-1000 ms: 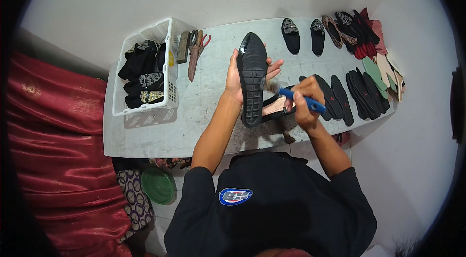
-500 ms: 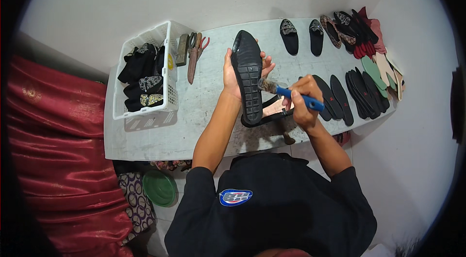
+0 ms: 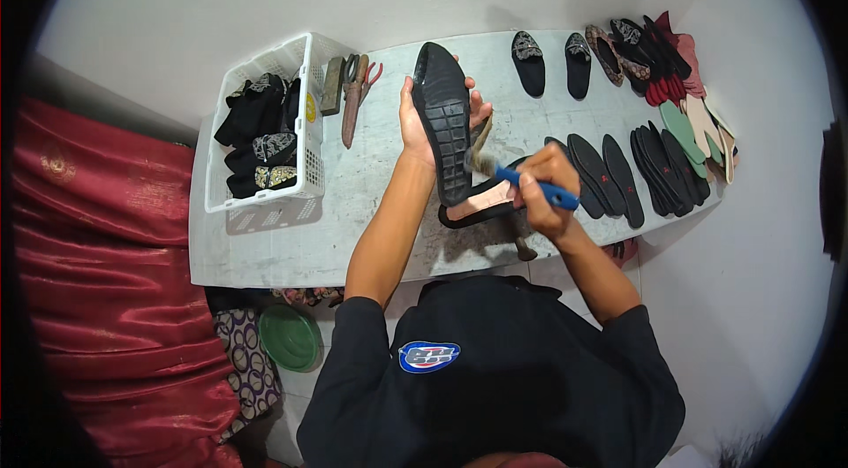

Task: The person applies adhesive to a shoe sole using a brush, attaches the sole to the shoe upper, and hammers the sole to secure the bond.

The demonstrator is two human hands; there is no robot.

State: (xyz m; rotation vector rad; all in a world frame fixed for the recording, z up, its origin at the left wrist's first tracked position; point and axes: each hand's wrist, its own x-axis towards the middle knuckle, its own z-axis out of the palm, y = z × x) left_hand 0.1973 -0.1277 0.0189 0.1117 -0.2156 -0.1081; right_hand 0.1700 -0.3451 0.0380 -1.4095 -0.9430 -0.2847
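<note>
My left hand (image 3: 415,134) grips a black shoe (image 3: 444,128) from beneath, its ridged sole turned up and its toe pointing away from me. My right hand (image 3: 549,190) is closed around the blue handle of a brush (image 3: 558,195). The brush's bristles touch or nearly touch the sole's right edge near the heel. A narrow curved tan strip shows beside that edge; what it is I cannot tell. Below the held shoe, another black piece with a pale pink inside (image 3: 486,201) lies on the table, partly covered by the shoe and the brush.
A white basket (image 3: 309,150) of black shoes stands left, beside scissors (image 3: 351,70) and red-handled pliers (image 3: 371,79). Finished-looking shoes (image 3: 528,66) line the back right. Black soles (image 3: 623,176) and green pieces (image 3: 678,128) lie at right. A dark tool end (image 3: 526,249) pokes out near the front edge.
The held shoe has moved slightly up and left, uncovering more of the pink-lined piece. My right hand and brush have shifted a little left, toward the heel end.
</note>
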